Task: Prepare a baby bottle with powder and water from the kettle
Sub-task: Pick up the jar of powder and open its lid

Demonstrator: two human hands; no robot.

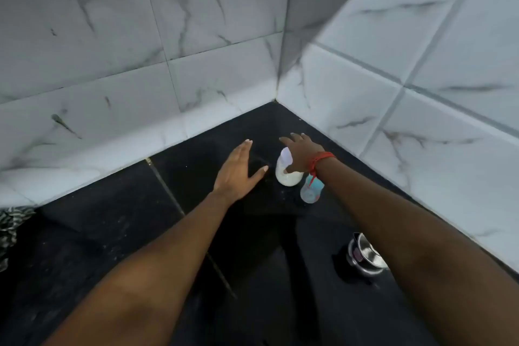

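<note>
Black counter [118, 233] runs into tiled corner; task things gathered there, likely to keep them within one reach.

Kettle [365, 254], steel, near right forearm, partly cut off behind arm; lid and handle not readable.

Left hand [238, 170] spread wide, empty, hovering over bare counter.

Right hand [302, 154] over white powder pouch [285, 171], thumb touching it; grip cannot tell, fingers look loose.

Baby bottle [310, 189] just beside pouch, under wrist, blurred; cap state unclear.

I see two bare forearms, no sleeves; a red thread bracelet [323, 159] with loose ends circles my right wrist, right of centre.
</note>
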